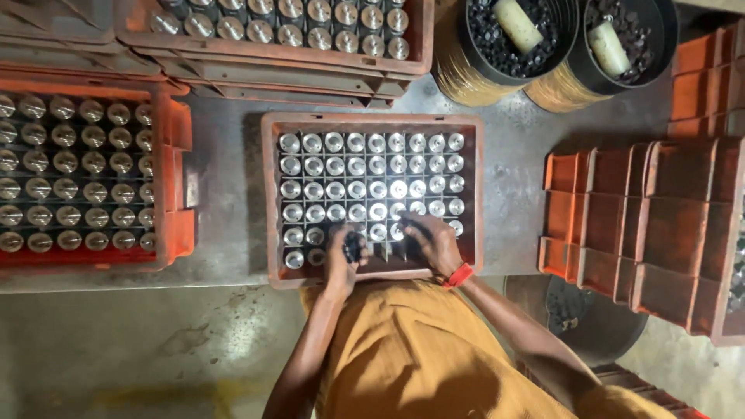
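Left hand: I see my left hand (344, 252) at the near edge of the middle crate (270, 202), fingers clenched around a clump of small black caps (355, 245).
Right hand: my right hand (434, 242) rests over the crate's near rows, fingers curled down onto the metal cylinders (376, 186); I cannot tell whether they grip anything. A red wristband (459, 275) sits on that wrist.
Middle crate: reddish-brown, on the grey desk (512, 147), its grid of cells filled with upright silver cylinders; a few near cells beside my hands look dark and open.
Left crate: an orange crate (174, 147) just to the left, filled with rows of duller metal cylinders.
Right stack: nested orange crates (644, 217) stand to the right, apart from the middle crate.
Far crate: another crate (272, 46) of silver cylinders lies beyond, stacked on more crates.
Far buckets: two round black tubs (559, 46) at the far right hold small black pieces, each with a pale cylindrical scoop (518, 25) lying in it.
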Tool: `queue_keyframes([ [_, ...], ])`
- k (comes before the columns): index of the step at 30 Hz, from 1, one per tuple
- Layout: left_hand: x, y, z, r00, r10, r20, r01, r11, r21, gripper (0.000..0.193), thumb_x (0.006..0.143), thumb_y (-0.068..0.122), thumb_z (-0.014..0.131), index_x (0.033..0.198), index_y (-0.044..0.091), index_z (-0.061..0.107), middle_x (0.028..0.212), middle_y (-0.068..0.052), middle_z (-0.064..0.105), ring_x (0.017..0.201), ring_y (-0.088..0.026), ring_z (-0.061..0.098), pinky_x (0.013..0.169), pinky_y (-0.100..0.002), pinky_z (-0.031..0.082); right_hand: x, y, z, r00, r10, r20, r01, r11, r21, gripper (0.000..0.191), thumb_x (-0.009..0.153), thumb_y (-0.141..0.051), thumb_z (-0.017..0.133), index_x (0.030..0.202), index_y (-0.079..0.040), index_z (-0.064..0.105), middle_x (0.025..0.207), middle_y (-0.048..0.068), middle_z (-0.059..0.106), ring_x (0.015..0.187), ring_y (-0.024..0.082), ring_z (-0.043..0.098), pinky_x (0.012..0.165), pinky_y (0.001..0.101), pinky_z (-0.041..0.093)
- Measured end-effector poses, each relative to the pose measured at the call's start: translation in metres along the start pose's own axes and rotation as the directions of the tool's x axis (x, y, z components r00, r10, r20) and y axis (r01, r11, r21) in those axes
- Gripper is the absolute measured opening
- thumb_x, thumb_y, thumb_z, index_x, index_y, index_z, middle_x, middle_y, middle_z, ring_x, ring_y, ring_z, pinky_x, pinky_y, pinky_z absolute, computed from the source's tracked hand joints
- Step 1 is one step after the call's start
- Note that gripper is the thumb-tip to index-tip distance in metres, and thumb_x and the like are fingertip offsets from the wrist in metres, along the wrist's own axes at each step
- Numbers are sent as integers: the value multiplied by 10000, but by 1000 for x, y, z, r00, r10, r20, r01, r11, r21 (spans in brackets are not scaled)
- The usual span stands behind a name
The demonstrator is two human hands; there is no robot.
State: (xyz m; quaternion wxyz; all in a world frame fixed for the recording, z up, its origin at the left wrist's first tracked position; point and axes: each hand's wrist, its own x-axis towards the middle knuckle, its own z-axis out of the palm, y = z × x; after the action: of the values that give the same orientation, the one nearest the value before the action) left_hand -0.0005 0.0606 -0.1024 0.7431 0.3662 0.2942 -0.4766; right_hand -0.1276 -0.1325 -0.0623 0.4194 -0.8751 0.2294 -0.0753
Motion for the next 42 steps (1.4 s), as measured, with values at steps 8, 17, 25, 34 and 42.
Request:
queue_keyframes([
  [8,-2,-1,2,986,139,93,-157,959,234,282,1010,212,631,1229,38,664,782,29,537,616,-62,498,501,-222,384,7,4,24,911,-274,308,392,806,-443,443,794,-41,611,1234,-27,653,1226,157,656,1153,386,617,920,451,531],
  [17,-28,-4,35,978,38,203,-138,853,504,410,1003,315,621,1381,157,613,736,52,496,560,-28,416,451,-183,299,6,-33,-9,989,-76,127,60,990,125,439,834,-116,779,1254,-24,692,1103,154,752,929,269,717,827,379,552],
  [25,-25,-16,23,994,-9,107,-17,971,239,403,1025,353,589,1248,28,674,713,8,535,531,-70,445,439,-212,314,-15,-7,-16,974,226,25,-225,943,246,252,994,-166,709,1202,-31,749,1058,115,763,951,229,719,842,359,556],
  [34,-10,-28,5,997,82,2,-81,984,160,215,1012,331,613,1090,130,612,717,-16,561,555,-93,463,460,-234,331,-3,22,-2,940,-270,206,338,808,-483,188,857,-113,723,1042,-76,736,954,99,654,1045,313,601,874,424,498],
  [42,-24,-29,37,951,133,278,-225,916,331,374,1071,314,555,1340,65,629,780,19,521,604,-52,442,504,-197,362,4,-6,-27,983,-183,6,183,982,-49,367,819,-206,792,1126,-12,738,1020,130,739,936,292,675,834,393,505],
])
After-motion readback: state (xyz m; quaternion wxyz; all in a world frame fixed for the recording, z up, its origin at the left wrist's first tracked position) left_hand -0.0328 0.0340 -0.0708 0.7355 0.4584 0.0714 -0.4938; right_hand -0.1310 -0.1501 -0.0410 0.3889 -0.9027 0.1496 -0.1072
